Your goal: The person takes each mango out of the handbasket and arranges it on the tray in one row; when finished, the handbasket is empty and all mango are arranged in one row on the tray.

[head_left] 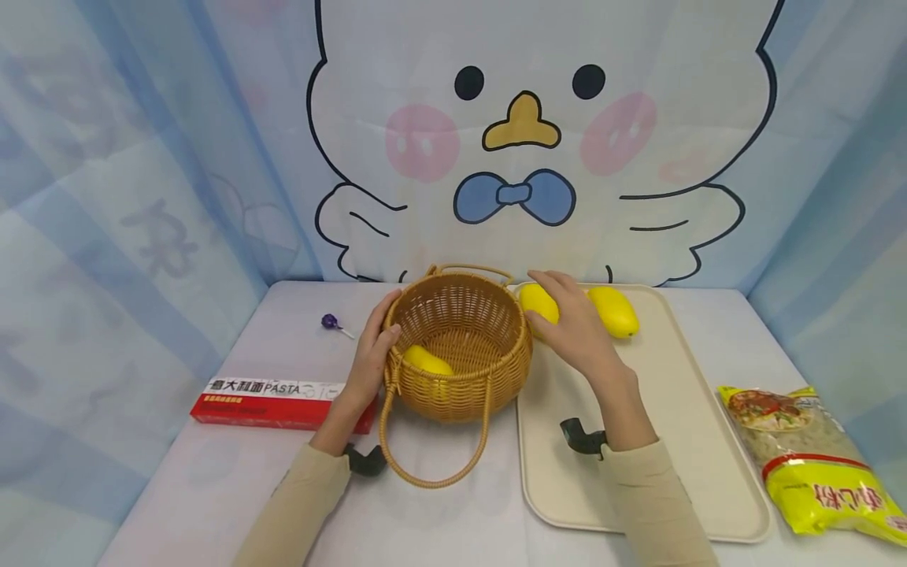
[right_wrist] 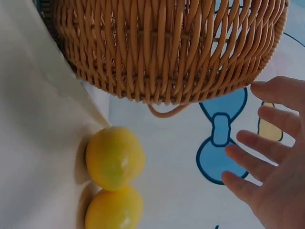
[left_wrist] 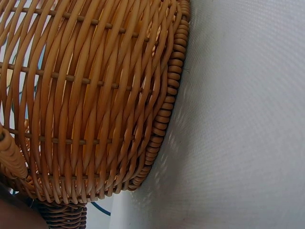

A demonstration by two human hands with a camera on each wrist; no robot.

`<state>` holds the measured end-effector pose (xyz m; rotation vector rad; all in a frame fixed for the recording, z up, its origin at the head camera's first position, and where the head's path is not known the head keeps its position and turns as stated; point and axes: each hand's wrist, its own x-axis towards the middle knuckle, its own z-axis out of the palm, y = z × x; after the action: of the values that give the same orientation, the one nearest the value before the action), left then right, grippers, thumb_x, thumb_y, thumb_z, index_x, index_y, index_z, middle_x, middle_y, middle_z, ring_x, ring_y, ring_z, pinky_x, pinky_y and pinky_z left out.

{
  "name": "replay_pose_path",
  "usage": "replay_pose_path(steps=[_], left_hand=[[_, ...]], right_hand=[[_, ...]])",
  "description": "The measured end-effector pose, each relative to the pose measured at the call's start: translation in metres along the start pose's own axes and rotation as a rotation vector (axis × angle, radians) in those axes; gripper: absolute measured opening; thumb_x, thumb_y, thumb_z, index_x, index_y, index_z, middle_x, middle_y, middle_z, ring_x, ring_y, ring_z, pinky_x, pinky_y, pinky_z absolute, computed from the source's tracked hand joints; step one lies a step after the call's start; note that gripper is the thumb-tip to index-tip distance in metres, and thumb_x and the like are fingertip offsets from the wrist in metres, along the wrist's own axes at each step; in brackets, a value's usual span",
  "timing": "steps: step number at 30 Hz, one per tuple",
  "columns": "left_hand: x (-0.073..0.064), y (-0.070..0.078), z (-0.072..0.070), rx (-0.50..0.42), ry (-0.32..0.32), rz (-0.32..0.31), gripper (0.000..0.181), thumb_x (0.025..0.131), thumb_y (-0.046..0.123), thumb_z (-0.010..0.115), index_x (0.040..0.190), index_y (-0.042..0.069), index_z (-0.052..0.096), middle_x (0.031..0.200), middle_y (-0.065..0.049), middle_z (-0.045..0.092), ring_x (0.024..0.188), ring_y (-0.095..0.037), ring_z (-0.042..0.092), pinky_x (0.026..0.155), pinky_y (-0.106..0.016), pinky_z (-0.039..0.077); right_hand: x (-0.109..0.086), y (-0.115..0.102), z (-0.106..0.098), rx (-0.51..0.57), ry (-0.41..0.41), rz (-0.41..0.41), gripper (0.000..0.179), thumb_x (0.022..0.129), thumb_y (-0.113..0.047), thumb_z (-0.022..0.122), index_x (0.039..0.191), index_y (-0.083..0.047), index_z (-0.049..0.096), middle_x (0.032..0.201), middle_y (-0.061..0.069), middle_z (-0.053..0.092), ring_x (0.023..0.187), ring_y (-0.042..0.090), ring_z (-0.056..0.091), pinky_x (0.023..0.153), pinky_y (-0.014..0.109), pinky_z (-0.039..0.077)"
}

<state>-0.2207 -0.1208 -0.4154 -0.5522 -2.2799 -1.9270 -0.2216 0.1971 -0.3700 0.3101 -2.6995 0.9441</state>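
A round wicker basket (head_left: 506, 386) stands upright in the middle of the table, its front handle hanging down. Inside lies a yellow mango-like fruit (head_left: 425, 361). My left hand (head_left: 368, 362) holds the basket's left side, thumb at the rim; the left wrist view shows mostly woven wall (left_wrist: 95, 95). My right hand (head_left: 577, 331) is just right of the rim, fingers spread and relaxed, holding nothing. In the head view it partly covers one of two more yellow fruits (head_left: 537, 303). These lie side by side in the right wrist view, the nearer fruit (right_wrist: 114, 157) below the basket wall.
A beige tray (head_left: 638, 472) lies to the right, with the second loose fruit (head_left: 613, 312) at its far end. Beyond it is a noodle bag (head_left: 808, 457). A red-and-white pasta box (head_left: 269, 405) and a purple lollipop (head_left: 330, 321) lie left of the basket.
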Motion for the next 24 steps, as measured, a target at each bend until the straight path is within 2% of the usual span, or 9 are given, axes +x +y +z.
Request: replay_pose_path(steps=[12,19,24], left_hand=[[0.000,0.001,0.000,-0.003,0.004,0.004,0.056,0.102,0.017,0.037,0.157,0.014,0.028,0.163,-0.003,0.030,0.150,-0.023,0.029,0.124,-0.044,0.021],[0.000,0.001,0.000,-0.010,0.000,-0.006,0.056,0.102,0.018,0.037,0.157,0.014,0.028,0.163,-0.003,0.030,0.150,-0.023,0.028,0.124,-0.044,0.021],[0.000,0.003,0.000,-0.010,0.001,-0.004,0.056,0.102,0.017,0.037,0.157,0.013,0.028,0.163,-0.004,0.030,0.150,-0.023,0.029,0.124,-0.044,0.021]], right_hand=[[0.001,-0.026,0.015,-0.002,-0.036,-0.126,0.059,0.092,-0.025,0.068,0.148,-0.020,0.048,0.150,0.008,0.046,0.136,0.031,0.047,0.110,0.053,0.044],[0.005,-0.044,0.024,-0.012,-0.096,-0.157,0.058,0.093,-0.029,0.068,0.147,-0.023,0.048,0.152,0.006,0.045,0.138,0.030,0.046,0.111,0.052,0.043],[0.008,-0.057,0.034,-0.009,-0.139,-0.226,0.059,0.092,-0.028,0.069,0.147,-0.020,0.049,0.148,0.006,0.048,0.135,0.029,0.049,0.110,0.049,0.044]])
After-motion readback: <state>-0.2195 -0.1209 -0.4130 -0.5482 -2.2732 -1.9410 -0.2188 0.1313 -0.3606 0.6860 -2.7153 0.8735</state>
